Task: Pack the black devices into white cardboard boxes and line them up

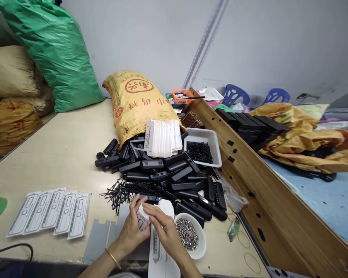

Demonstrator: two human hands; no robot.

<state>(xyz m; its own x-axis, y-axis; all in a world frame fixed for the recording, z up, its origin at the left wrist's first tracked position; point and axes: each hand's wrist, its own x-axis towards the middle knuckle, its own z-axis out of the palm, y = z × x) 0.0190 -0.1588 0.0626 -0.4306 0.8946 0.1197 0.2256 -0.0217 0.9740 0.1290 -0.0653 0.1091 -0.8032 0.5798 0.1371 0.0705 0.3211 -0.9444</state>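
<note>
Both hands are at the front of the table around a white printed card point(143, 221), which looks bent or folded. My left hand point(130, 227), with a gold bangle at the wrist, grips the card from the left with fingers and thumb curled around it. My right hand point(164, 226) presses its fingers on the card's upper right edge. Beneath the hands lies an unfolded white card point(157, 264) with a printed comb-like outline. A white bowl point(202, 250) of small shiny metal pieces stands just right of my right hand. Behind are many black plastic cases point(152, 165) in a heap and thin black sticks point(116, 195).
Printed flat boxes point(56, 210) lie in an overlapping row at left. A yellow woven sack point(145, 104) rests behind the heap, with a stack of white cards point(164, 139) before it. A white tray point(217, 148) holds black sticks. A wooden board point(249, 181) edges the right side.
</note>
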